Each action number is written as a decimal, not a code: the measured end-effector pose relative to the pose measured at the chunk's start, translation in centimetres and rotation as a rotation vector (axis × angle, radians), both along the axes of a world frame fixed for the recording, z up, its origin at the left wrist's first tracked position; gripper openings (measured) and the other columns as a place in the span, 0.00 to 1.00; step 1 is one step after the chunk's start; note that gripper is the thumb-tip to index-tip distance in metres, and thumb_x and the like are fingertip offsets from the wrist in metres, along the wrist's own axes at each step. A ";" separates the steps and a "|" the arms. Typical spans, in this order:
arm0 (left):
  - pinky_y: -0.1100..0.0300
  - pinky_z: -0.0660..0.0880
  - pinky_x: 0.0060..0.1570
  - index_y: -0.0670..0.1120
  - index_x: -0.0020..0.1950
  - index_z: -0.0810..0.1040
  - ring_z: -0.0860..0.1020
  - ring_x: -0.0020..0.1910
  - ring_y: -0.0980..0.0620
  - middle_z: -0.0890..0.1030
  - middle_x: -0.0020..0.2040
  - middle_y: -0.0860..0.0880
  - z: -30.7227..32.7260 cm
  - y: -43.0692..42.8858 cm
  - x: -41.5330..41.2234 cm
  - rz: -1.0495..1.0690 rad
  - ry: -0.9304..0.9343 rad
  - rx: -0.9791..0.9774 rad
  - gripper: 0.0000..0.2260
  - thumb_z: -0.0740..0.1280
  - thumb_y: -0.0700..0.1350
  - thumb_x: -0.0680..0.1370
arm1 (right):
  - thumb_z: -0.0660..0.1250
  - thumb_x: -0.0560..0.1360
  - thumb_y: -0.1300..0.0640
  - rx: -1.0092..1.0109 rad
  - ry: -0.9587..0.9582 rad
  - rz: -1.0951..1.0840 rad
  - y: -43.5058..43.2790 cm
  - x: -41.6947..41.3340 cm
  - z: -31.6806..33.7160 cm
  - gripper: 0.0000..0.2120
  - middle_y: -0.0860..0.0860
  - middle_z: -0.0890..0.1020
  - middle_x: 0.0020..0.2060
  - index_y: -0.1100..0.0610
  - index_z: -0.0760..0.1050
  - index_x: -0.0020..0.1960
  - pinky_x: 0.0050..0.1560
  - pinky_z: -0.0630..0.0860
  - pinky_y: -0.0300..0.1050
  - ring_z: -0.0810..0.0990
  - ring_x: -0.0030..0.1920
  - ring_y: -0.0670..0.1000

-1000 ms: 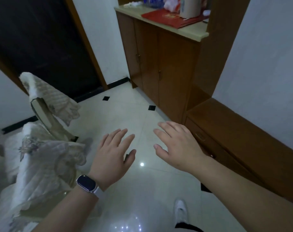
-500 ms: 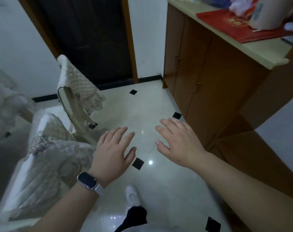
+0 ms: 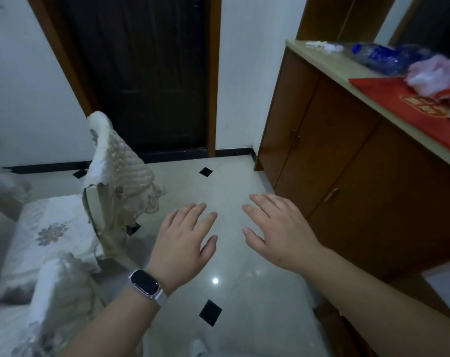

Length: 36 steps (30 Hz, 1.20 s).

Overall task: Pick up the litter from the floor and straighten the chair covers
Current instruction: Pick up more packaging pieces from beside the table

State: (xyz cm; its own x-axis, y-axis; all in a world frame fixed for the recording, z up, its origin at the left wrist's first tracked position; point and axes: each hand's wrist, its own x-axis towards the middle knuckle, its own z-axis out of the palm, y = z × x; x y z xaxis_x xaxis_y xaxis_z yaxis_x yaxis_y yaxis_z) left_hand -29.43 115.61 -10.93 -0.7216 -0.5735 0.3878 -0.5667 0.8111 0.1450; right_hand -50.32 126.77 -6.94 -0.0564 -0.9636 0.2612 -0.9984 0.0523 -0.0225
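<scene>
Both my hands hover flat over the floor [image 3: 226, 181], palms down, fingers spread and holding nothing. My left hand [image 3: 185, 240], with a watch [image 3: 144, 283] on its wrist, is near the chair [image 3: 97, 217] but not touching it. The cover [image 3: 118, 171] hangs rumpled over the chair's back, left of that hand. My right hand [image 3: 278, 233] is apart from the cabinet [image 3: 334, 163], which carries a bottle [image 3: 373, 54] on top.

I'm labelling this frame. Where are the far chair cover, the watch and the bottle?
far chair cover [image 3: 121, 163], head view, quilted part over the chair back
watch [image 3: 144, 281], head view, dark screen
bottle [image 3: 375, 56], head view, blue label
</scene>
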 end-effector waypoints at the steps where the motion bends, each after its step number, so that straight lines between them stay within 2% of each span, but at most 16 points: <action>1: 0.45 0.71 0.63 0.47 0.64 0.78 0.75 0.64 0.42 0.78 0.64 0.44 0.3 -1.8 0.0 0.007 -0.007 -0.006 0.20 0.63 0.54 0.76 | 0.58 0.77 0.44 -0.001 -0.004 0.003 -1.7 0.1 0.1 0.23 0.55 0.78 0.64 0.55 0.78 0.64 0.62 0.72 0.55 0.75 0.65 0.58; 9: 0.45 0.67 0.64 0.47 0.63 0.78 0.75 0.65 0.42 0.78 0.64 0.44 0.3 -11.1 -0.1 0.062 -0.014 -0.039 0.19 0.64 0.53 0.76 | 0.58 0.76 0.44 0.010 -0.009 0.076 -12.7 -0.8 -1.0 0.23 0.55 0.79 0.63 0.55 0.78 0.63 0.62 0.71 0.53 0.75 0.64 0.57; 12: 0.45 0.67 0.65 0.47 0.63 0.78 0.74 0.65 0.43 0.78 0.65 0.45 0.0 -14.4 -0.8 0.093 -0.024 -0.026 0.18 0.65 0.52 0.76 | 0.58 0.76 0.44 -0.026 -0.043 0.134 -17.2 -1.8 -1.8 0.23 0.55 0.79 0.62 0.56 0.79 0.62 0.63 0.67 0.52 0.75 0.64 0.58; 16: 0.43 0.68 0.65 0.47 0.64 0.79 0.74 0.66 0.43 0.78 0.65 0.45 -0.1 -19.5 -2.2 0.154 -0.068 -0.026 0.19 0.66 0.53 0.75 | 0.59 0.76 0.44 -0.080 -0.098 0.256 -23.8 -3.2 -2.9 0.23 0.55 0.79 0.62 0.57 0.79 0.62 0.62 0.71 0.53 0.75 0.63 0.58; 24: 0.44 0.69 0.66 0.49 0.66 0.78 0.73 0.68 0.43 0.76 0.67 0.45 1.8 -31.6 -9.1 0.300 -0.170 -0.005 0.21 0.59 0.56 0.77 | 0.56 0.77 0.41 -0.036 -0.109 0.334 -38.6 -11.9 -1.7 0.24 0.54 0.78 0.63 0.55 0.77 0.64 0.64 0.71 0.55 0.73 0.65 0.57; 29: 0.43 0.69 0.65 0.47 0.65 0.78 0.74 0.67 0.42 0.77 0.67 0.44 3.0 -37.8 -13.7 0.352 -0.148 -0.053 0.20 0.61 0.55 0.77 | 0.54 0.78 0.40 0.031 -0.077 0.358 -46.8 -17.9 0.0 0.25 0.53 0.76 0.67 0.53 0.75 0.67 0.66 0.69 0.55 0.72 0.67 0.57; 32: 0.43 0.70 0.65 0.47 0.65 0.77 0.74 0.66 0.42 0.77 0.66 0.43 3.1 -40.2 -14.3 0.368 -0.143 -0.072 0.20 0.62 0.54 0.77 | 0.53 0.79 0.40 0.066 -0.103 0.377 -50.4 -19.1 0.0 0.26 0.52 0.75 0.69 0.52 0.74 0.68 0.69 0.67 0.55 0.70 0.70 0.56; 36: 0.43 0.71 0.64 0.47 0.64 0.78 0.74 0.66 0.42 0.77 0.66 0.43 3.0 -45.1 -14.0 0.484 -0.130 -0.055 0.19 0.62 0.54 0.77 | 0.55 0.78 0.40 0.036 -0.102 0.424 -56.1 -19.0 0.0 0.25 0.52 0.77 0.67 0.52 0.75 0.66 0.66 0.70 0.55 0.73 0.67 0.56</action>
State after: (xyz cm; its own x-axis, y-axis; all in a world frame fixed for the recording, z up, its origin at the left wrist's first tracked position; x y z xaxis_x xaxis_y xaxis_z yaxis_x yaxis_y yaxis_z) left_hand -43.45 70.54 -7.93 -0.4222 -0.8356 0.3515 -0.8902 0.4553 0.0132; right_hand -69.34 70.69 -6.89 0.3228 -0.9154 0.2403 -0.9244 -0.3595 -0.1275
